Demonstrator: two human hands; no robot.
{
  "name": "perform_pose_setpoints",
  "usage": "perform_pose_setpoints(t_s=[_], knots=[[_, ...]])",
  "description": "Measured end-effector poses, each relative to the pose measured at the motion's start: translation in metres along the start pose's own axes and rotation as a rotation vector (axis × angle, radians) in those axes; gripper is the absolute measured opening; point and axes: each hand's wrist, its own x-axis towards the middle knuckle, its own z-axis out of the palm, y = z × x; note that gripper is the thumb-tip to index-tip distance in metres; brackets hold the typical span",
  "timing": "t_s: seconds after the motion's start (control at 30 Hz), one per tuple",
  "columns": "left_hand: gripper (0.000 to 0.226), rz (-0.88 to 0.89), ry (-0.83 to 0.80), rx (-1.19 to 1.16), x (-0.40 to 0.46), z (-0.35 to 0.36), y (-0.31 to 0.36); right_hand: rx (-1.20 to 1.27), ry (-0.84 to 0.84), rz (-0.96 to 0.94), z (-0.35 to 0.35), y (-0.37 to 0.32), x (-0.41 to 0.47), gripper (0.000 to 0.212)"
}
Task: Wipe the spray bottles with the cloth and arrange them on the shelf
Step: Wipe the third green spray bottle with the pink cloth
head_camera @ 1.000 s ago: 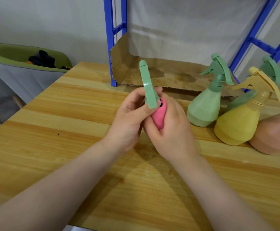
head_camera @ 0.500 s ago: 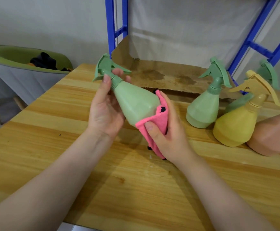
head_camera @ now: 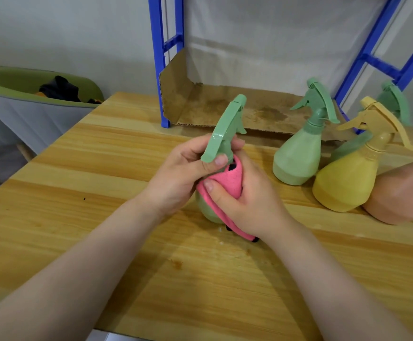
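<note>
Centrally, the left hand (head_camera: 181,173) gripped the green spray bottle (head_camera: 221,143) by its neck, upright over the surface (head_camera: 102,217). The right hand (head_camera: 247,200) pressed the pink cloth (head_camera: 227,183) around its body, fingers curled closed.

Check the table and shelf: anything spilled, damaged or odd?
The cardboard liner on the shelf is stained brown and its front edge is ragged. A small brown spot marks the table. The bottles stand upright; nothing spilled.

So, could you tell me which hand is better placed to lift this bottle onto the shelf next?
Probably the left hand: it grips the green bottle at its neck, while the right hand holds the pink cloth.
</note>
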Motion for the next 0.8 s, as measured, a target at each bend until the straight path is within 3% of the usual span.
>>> perform_pose_setpoints(t_s=[0.27,0.5,0.8], knots=[[0.031,0.066,0.044,0.093,0.000,0.003,-0.001,-0.019,0.159,0.035,0.007,-0.012,0.000,0.039],[0.020,0.106,0.173,0.049,-0.001,0.018,-0.012,-0.168,0.309,0.031,0.009,-0.011,-0.001,0.050],[0.015,0.102,0.353,-0.227,0.002,0.013,-0.001,-0.127,0.248,-0.047,0.015,-0.005,0.000,0.068]])
